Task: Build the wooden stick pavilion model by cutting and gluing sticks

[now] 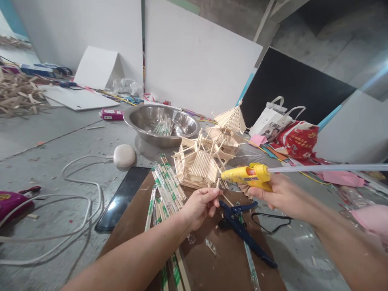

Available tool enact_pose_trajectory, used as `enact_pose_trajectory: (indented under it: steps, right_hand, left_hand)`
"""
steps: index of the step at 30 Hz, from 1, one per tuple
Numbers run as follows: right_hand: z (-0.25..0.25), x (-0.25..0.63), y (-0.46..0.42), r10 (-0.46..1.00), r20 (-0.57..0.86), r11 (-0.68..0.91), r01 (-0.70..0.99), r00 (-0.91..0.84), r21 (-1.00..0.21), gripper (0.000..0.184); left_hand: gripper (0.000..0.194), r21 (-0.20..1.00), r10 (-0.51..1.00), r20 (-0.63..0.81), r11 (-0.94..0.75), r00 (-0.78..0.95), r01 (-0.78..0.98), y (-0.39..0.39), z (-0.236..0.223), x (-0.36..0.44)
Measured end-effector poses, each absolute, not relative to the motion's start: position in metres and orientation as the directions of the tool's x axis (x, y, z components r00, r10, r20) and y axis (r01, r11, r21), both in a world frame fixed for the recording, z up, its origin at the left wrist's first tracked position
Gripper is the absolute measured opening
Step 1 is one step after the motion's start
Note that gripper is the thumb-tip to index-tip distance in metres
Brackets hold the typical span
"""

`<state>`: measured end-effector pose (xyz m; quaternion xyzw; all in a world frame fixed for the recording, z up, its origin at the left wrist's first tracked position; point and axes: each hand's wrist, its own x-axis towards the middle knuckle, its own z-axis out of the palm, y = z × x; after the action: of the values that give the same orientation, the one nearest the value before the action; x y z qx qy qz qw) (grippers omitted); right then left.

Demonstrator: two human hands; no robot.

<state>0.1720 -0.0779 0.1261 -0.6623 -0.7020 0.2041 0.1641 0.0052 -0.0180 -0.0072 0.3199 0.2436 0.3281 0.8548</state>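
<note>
My right hand (pixel 273 192) is wrapped round a yellow glue gun (pixel 248 176), whose nozzle points left and which has a long clear glue stick (pixel 318 167) out of its back. Between the thumb and fingers of my left hand (pixel 201 206) is a short wooden stick (pixel 218 184), close to the nozzle. Behind both hands stands a model built of wooden sticks (pixel 206 163), with a pointed roof (pixel 232 120) at the back. Blue-handled cutters (pixel 247 234) lie on the brown board (pixel 224 262) below my hands. Wrapped chopsticks (pixel 168 190) are piled left of the model.
A steel basin (pixel 136 121) with wrapped sticks sits behind the chopsticks. A black phone (pixel 124 202), a white charger (pixel 124 155) and its looping cable (pixel 100 194) lie to the left. Bags (pixel 295 139) stand at the back right, and white panels (pixel 194 60) lean behind.
</note>
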Motion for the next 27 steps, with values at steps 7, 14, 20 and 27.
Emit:
enact_pose_trajectory:
  steps: [7,14,20,27]
  right_hand:
    - [0.127,0.1689,-0.0781,0.997,-0.061,0.016,0.927,-0.042,-0.374,0.032]
    - [0.1285,0.1671,-0.0775,0.997,-0.049,0.034,0.948,-0.052,-0.318,0.032]
    - [0.1288,0.1667,-0.0762,0.997,-0.008,0.067,0.943,-0.074,-0.327,0.031]
    - [0.1289,0.1681,-0.0748,0.995,0.001,0.093,0.919,-0.1,-0.383,0.031]
  left_hand:
    - [0.022,0.709,0.714,-0.206,0.58,0.67,-0.4,-0.0172,-0.0061,0.0046]
    - [0.023,0.71,0.71,-0.212,0.584,0.671,-0.393,-0.0167,-0.0067,0.0041]
    - [0.024,0.709,0.709,-0.208,0.584,0.673,-0.395,-0.0163,-0.0075,0.0041]
    - [0.023,0.716,0.716,-0.204,0.574,0.667,-0.397,-0.0163,-0.007,0.004]
